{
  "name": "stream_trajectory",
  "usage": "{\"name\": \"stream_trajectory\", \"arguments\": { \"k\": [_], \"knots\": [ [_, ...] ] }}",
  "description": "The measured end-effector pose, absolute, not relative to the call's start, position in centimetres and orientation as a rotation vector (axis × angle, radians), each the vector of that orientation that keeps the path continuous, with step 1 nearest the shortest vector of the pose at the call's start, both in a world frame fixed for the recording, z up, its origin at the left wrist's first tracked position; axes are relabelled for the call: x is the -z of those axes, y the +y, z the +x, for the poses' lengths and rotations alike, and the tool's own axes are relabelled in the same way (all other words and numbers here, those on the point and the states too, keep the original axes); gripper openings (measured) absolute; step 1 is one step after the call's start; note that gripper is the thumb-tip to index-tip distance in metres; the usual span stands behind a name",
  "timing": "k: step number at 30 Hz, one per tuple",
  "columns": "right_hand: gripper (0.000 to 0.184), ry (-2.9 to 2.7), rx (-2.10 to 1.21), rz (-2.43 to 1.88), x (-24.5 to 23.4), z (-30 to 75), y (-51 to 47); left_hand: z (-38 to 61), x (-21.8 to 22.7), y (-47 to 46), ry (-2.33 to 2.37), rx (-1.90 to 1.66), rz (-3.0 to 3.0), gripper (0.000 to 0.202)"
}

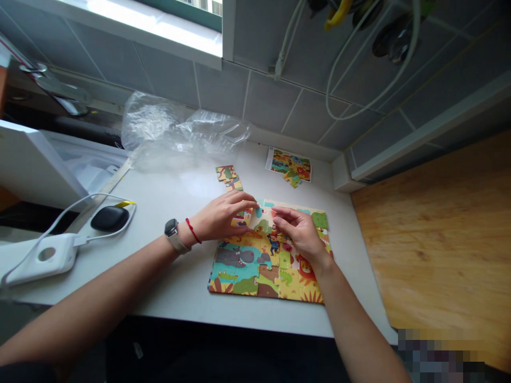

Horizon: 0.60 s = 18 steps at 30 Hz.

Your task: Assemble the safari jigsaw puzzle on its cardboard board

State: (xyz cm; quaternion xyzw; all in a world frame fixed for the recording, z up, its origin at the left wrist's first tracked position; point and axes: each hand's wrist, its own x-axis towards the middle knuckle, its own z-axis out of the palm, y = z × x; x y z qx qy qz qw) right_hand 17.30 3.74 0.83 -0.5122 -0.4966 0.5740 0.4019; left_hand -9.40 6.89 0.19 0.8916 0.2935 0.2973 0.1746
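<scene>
A colourful animal jigsaw puzzle (255,268) lies on the white table (179,276), mostly put together. My left hand (221,217) rests flat on its upper left corner, fingers stretched out over a piece there. My right hand (299,231) lies on the puzzle's upper middle, its fingers curled and pressing on the pieces; whether it pinches a piece I cannot make out. A few loose joined pieces (229,178) lie just behind my left hand. A small reference picture (289,166) with another loose piece on it sits near the wall.
A crumpled clear plastic bag (171,133) lies at the back of the table. A black pebble-shaped case (109,218) and a white device with cable (48,256) sit at the left. A white box (35,165) stands farther left. A wooden surface (439,239) adjoins on the right.
</scene>
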Motion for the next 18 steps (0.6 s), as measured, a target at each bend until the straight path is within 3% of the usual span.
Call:
{"name": "stream_trajectory", "arguments": {
  "k": [6,18],
  "knots": [
    [0.039,-1.328,-1.245,-1.308,-1.1,18.1,4.1,-13.6,-1.6,6.3,0.911,-0.731,2.467,0.044],
    [0.033,-1.426,-1.256,-1.306,-1.2,17.9,3.7,-16.6,0.5,4.9,0.946,-0.699,2.304,0.049]
  ]
}}
